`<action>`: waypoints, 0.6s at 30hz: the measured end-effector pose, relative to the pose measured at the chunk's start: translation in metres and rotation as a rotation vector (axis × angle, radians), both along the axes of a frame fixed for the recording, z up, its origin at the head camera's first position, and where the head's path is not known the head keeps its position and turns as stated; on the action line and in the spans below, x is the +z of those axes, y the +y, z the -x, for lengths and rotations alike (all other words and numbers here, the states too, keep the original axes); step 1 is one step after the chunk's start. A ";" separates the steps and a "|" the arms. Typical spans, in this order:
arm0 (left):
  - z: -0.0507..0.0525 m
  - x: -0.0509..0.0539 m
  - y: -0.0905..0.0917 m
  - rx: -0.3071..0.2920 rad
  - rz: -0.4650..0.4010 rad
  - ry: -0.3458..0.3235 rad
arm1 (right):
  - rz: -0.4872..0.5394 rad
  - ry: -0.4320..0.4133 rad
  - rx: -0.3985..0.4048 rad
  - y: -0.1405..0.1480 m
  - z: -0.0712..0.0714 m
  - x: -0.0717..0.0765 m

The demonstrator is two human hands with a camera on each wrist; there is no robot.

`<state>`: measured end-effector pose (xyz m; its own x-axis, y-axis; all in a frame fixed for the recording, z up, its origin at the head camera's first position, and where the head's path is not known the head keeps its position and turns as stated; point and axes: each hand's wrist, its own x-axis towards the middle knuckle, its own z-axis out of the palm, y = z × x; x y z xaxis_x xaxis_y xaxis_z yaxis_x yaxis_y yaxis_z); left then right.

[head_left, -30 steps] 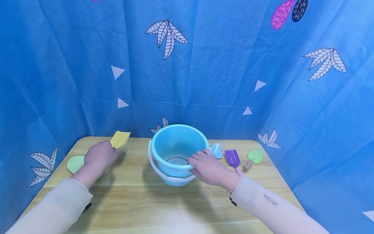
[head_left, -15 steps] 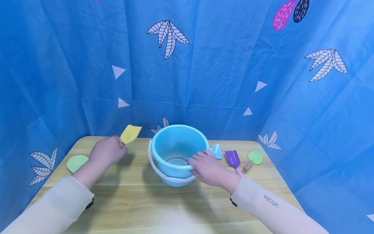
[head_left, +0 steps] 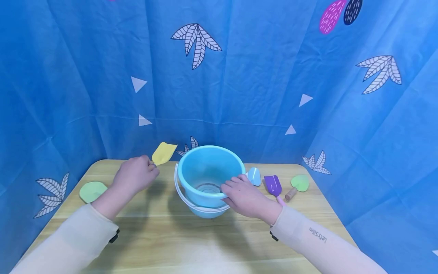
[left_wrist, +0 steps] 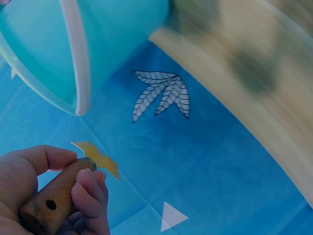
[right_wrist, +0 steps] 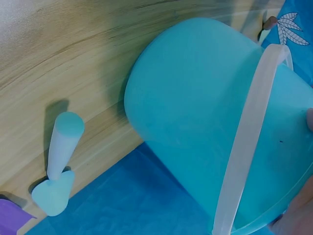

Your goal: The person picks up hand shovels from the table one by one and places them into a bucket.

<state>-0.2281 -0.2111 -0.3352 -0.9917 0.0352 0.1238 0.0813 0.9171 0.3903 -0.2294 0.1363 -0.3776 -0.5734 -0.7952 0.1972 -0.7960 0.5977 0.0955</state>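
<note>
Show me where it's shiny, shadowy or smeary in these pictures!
Head view: pale glare on the table up close, soft shadows around the bucket; left wrist view: the wood looks smeary; right wrist view: a dark shadow beside the pale blue shovel.

My bucket (head_left: 202,200) was turquoise with a white handle (right_wrist: 243,132); left of it I had a yellow scoop (head_left: 164,153) with a brown grip (left_wrist: 58,193) and a pale green scoop (head_left: 92,191), and right of it a light blue shovel (head_left: 254,177), a purple shovel (head_left: 272,185) with a pink handle (head_left: 280,200) and a light green scoop (head_left: 300,183) with a tan handle (head_left: 291,194). Beneath the bucket the table (head_left: 157,239) was pale yellow with streaky grain, and behind it the blue cloth (head_left: 253,83) bore white leaves (head_left: 198,45) veined in black, white triangles (head_left: 138,83), and white-flecked magenta and black drops (head_left: 331,19). My sleeves (head_left: 335,251) were off-white, the right one with dark lettering (head_left: 318,234).
</note>
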 end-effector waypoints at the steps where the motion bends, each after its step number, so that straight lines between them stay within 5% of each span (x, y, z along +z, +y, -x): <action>1: 0.000 0.001 0.002 0.003 -0.009 0.000 | 0.000 0.000 0.000 0.000 0.000 0.000; 10: 0.003 0.013 0.018 0.013 -0.081 0.037 | -0.001 0.011 0.005 0.000 0.001 -0.001; 18: 0.004 0.020 0.035 -0.011 -0.105 0.005 | -0.006 0.012 -0.001 0.001 0.000 -0.001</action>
